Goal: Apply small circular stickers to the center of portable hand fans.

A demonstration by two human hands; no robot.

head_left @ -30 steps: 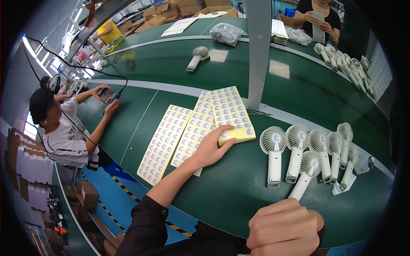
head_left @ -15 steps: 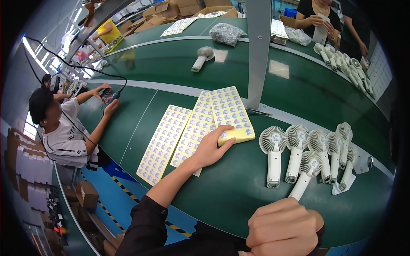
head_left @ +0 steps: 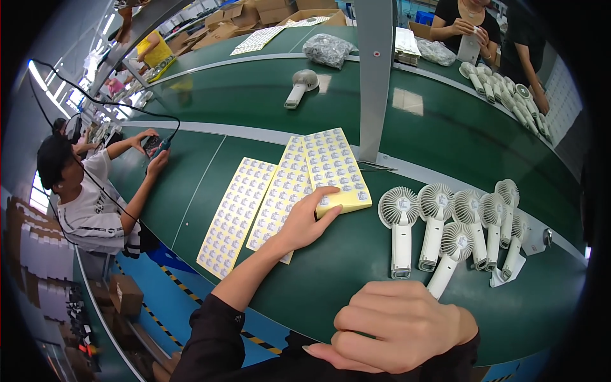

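Note:
My left hand (head_left: 304,223) grips the lower end of a yellow-backed sticker sheet (head_left: 332,156). That end curls up, with thumb and forefinger against it and the other fingers partly hidden. Beneath and left of it lie a second sticker sheet (head_left: 280,202) and a third sheet (head_left: 237,213), covered in rows of small printed labels. My right hand (head_left: 398,325) is closed above the bench's near edge, its back toward me; whatever the fingertips hold is hidden. Just beyond it lies a white handheld fan (head_left: 456,243). Another handheld fan (head_left: 401,232) bears a label on its hub.
Several more handheld fans (head_left: 435,219) lie at the right. A metal post (head_left: 374,83) rises behind the sheets. One fan (head_left: 298,89) and a plastic-wrapped bundle (head_left: 328,49) sit on the far belt. A co-worker (head_left: 83,197) holds a corded tool at the left.
My right hand has moved left, and more of its thumb shows. My left hand stays on the sheet's curled end. The whole view has shifted slightly.

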